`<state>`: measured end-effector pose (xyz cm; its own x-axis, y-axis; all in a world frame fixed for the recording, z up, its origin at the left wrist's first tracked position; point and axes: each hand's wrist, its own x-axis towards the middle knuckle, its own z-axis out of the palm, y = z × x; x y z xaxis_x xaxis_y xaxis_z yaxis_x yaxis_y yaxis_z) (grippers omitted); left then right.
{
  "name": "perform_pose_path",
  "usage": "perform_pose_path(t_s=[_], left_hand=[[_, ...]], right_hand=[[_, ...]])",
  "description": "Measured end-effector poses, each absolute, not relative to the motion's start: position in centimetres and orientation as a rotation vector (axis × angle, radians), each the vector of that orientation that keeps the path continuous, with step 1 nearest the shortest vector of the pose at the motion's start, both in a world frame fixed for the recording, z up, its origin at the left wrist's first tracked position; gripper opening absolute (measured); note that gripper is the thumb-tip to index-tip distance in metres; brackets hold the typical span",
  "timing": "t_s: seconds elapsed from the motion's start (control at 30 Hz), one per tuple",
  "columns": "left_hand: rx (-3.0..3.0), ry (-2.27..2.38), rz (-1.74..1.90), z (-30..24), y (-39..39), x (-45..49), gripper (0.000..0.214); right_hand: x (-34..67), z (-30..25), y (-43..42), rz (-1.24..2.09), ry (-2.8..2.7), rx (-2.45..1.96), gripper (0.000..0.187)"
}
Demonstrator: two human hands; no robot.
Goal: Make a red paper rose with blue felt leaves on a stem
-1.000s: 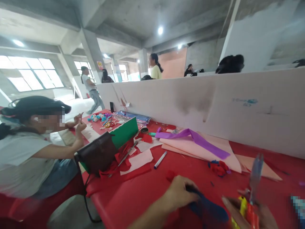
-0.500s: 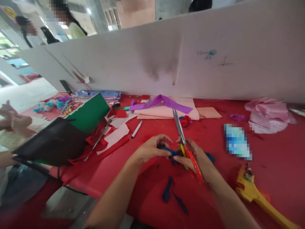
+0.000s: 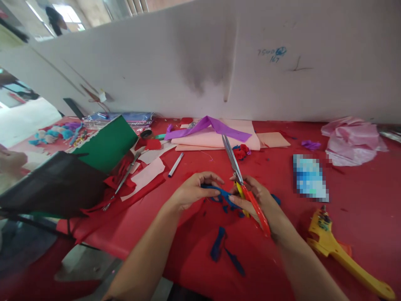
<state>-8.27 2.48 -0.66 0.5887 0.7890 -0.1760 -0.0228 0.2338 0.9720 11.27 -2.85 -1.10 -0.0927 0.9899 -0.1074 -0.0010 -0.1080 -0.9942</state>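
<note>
A narrow blue strip of fabric point(image 3: 224, 194) stretches between my two hands above the red tabletop. My left hand point(image 3: 191, 191) pinches its left end between thumb and curled fingers. At the other end, the thumb of my right hand point(image 3: 261, 200) presses on the strip. That same hand also carries scissors point(image 3: 233, 163), their blades pointing up and away and their red handle lying across the palm. Something yellow shows beside the handle. Blue bits lie under my hands, and a blue fabric scrap point(image 3: 217, 246) rests nearer to me.
On the right lie a yellow glue gun point(image 3: 336, 249) and crumpled pink material point(image 3: 351, 142). Folded peach sheets point(image 3: 216, 141) under a purple strip point(image 3: 233, 133) sit by the white partition point(image 3: 140, 71). A marker point(image 3: 176, 164), other scissors point(image 3: 122, 179) and a green panel point(image 3: 108, 146) are left.
The view has shifted, so the things on the table appear slightly higher and further left. My hands keep hold of the blue strip, which shows more plainly between them now.
</note>
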Motion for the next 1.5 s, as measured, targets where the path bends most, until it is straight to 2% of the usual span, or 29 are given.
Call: perform_pose_path(t_s=[0.23, 0.47, 0.8, 0.9, 1.1, 1.3, 1.5], left_hand=[[1.166, 0.799, 0.668, -0.6, 2.3, -7.9, 0.03], [0.896, 0.884, 0.827, -0.9, 1.9, -7.0, 0.038], [0.518, 0.735, 0.925, -1.1, 1.3, -5.9, 0.052], [0.426, 0.663, 0.964, -1.3, 1.2, -5.6, 0.048], [0.537, 0.654, 0.815, -1.9, 0.6, -4.8, 0.035], [0.621, 0.834, 0.957, -1.9, 0.1, -4.2, 0.017], [0.669, 0.892, 1.005, -1.1, 0.5, -5.1, 0.015]], right_hand=[[10.9, -1.5, -2.9, 1.392, -1.033, -1.156, 0.047], [9.7, -2.0, -3.2, 1.219, -0.974, -1.182, 0.047], [9.6, -2.1, -3.4, 1.085, -0.96, -1.198, 0.044], [9.4, -1.8, -3.6, 1.061, -0.916, -1.226, 0.046], [9.2, -1.3, -3.9, 1.123, -0.854, -1.183, 0.048], [8.6, -1.5, -3.9, 1.131, -0.843, -1.172, 0.048], [9.9, -0.4, -4.2, 0.886, -1.272, -1.408, 0.039]])
